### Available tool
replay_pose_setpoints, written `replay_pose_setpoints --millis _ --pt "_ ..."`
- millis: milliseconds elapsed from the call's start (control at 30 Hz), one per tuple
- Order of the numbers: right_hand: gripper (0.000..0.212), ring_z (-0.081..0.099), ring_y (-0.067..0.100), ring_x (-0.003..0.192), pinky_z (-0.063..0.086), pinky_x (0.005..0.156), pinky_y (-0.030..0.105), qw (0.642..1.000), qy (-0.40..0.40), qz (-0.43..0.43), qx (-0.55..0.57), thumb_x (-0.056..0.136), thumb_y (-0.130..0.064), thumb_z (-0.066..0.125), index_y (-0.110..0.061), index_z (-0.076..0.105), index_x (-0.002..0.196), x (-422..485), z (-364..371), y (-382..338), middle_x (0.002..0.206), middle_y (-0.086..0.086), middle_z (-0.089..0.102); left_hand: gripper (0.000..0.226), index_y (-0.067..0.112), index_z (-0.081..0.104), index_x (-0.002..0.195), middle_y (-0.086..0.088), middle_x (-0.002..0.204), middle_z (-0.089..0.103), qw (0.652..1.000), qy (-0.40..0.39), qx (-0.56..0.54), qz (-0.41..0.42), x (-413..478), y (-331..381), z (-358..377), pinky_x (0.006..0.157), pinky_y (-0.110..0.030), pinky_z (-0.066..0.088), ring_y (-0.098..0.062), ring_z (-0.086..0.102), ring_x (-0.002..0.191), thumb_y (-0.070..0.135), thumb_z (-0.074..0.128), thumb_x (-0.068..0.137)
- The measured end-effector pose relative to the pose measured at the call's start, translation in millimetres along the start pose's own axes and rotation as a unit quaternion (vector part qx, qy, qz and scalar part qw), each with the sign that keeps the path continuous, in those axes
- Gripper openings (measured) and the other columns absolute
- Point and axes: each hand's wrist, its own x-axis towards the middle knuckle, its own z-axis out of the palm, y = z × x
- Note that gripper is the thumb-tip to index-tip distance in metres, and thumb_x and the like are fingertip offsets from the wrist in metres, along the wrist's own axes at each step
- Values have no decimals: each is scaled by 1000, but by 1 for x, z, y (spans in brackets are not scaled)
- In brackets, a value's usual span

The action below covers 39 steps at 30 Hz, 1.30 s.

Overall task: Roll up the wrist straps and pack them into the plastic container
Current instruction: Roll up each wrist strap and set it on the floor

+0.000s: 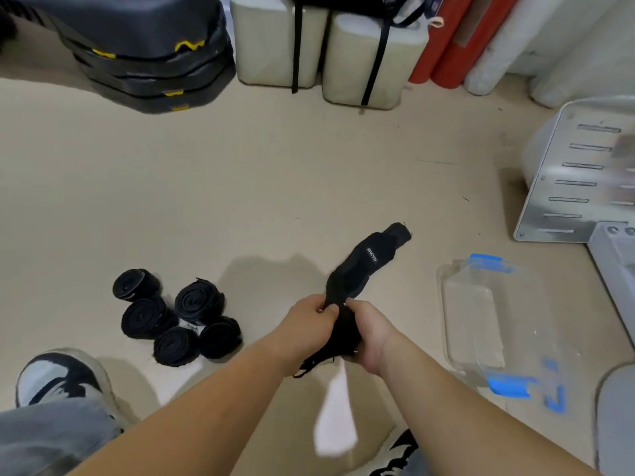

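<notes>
Fingers of left hand (311,322) and right hand (369,333) pinch one black wrist strap (360,269).

black pads (137,56) stacked | two white jugs (360,63) | red rolls (446,46) | slotted metal plate (570,173) | sneaker (58,376)

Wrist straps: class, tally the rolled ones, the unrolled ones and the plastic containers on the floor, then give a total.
Rolled straps: 5
Unrolled strap: 1
Container: 1
Total: 7
</notes>
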Motion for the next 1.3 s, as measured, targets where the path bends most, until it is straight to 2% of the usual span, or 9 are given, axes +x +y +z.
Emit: replay_pose_setpoints --millis 133,233,367,467,633,800,1033,1200,1300 --pt "27 76 36 97 62 75 40 996 13 -91 9 99 -21 55 -11 72 117 -53 30 -32 107 17 79 20 23 60 121 -2 110 72 996 20 -87 4 -37 23 -15 66 -24 56 -16 71 95 20 44 109" --pt "22 72 33 80 58 65 36 990 22 -133 -28 99 -12 50 -5 70 103 -94 36 -51 93 17 75 22 16 58 122 -13 117 71 994 20 -102 28 -63 45 -28 83 -37 62 -27 71 101 23 46 105" --pt "20 68 34 80 57 74 41 978 7 -196 -68 101 -18 50 -6 66 101 -151 39 -72 94 18 71 24 13 63 115 -15 104 74 990 14 -117 73 -106 81 -51 79 -45 63 -34 74 91 20 54 94" --pt "29 72 34 83 60 82 45 967 -25 -240 -81 100 -26 55 -4 70 112 -194 40 -85 103 19 77 26 13 63 119 -19 109 76 989 16 -104 101 -146 108 -69 85 -52 64 -39 76 100 15 59 93" --pt "39 76 30 90 60 72 37 948 -124 -277 -95 102 -37 59 -7 71 123 -268 45 -98 114 14 80 28 17 61 125 -11 107 76 988 32 -1 150 -208 132 -107 67 -34 57 -25 73 86 15 62 97" --pt "27 72 28 90 57 77 39 916 -175 -337 -131 104 -27 57 -7 69 117 -315 47 -95 110 16 78 20 22 70 117 -7 109 80 980 18 65 185 -246 130 -133 79 -36 59 -17 70 84 16 59 102" --pt "15 73 22 87 57 75 36 878 -206 -425 -80 102 -14 62 -9 71 113 -322 49 -102 99 8 78 20 17 73 120 -9 111 81 977 26 -3 212 -244 137 -139 99 -53 60 -34 75 110 13 60 104" --pt "21 73 19 91 55 81 36 852 -239 -457 -96 100 -11 64 -12 71 121 -322 43 -122 106 7 78 25 20 72 124 -9 112 81 963 33 -49 262 -235 156 -146 96 -47 62 -29 77 108 8 59 105" --pt "14 68 20 83 53 70 30 846 -229 -461 -138 101 -18 64 -12 73 112 -311 44 -128 96 8 75 23 17 73 123 -12 112 80 959 50 -87 265 -230 164 -156 86 -41 62 -26 77 98 11 58 106"
